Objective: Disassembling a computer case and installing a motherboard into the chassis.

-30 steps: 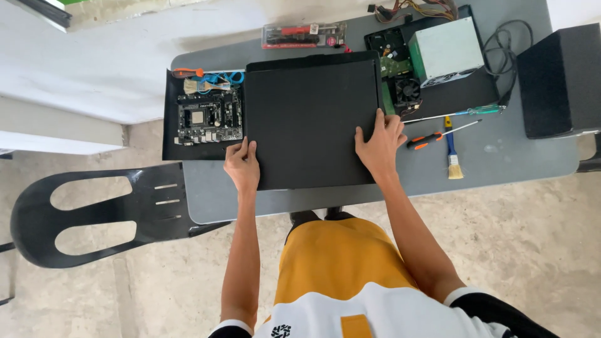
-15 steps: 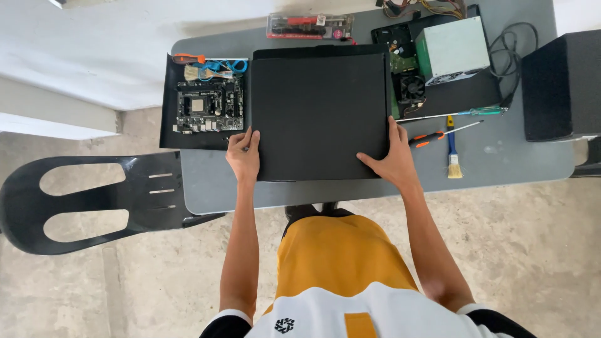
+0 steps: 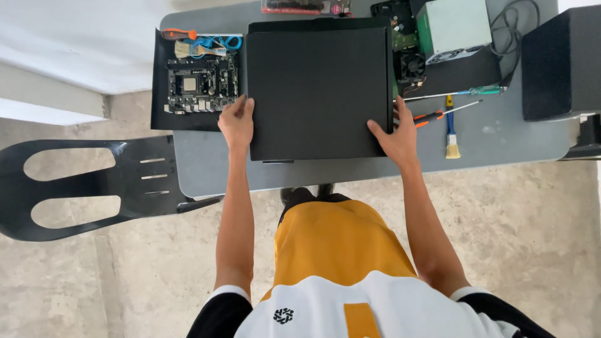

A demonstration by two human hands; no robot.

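A large flat black panel lies on the grey table, over an open computer case. My left hand grips the panel's left edge near its lower corner. At the lower right corner, my right hand holds the right edge, fingers spread on the top face. Left of the panel a green motherboard with blue cables sits in a black tray. Right of the panel I see a fan and a grey power supply.
Screwdrivers and a small brush lie right of my right hand. A black box stands at the table's right end. A red-and-black package sits at the far edge. A black chair stands left of the table.
My right hand slid from the panel's right edge down to its lower right corner. My left hand shifted up along the left edge. The panel now sits squarer over the case.
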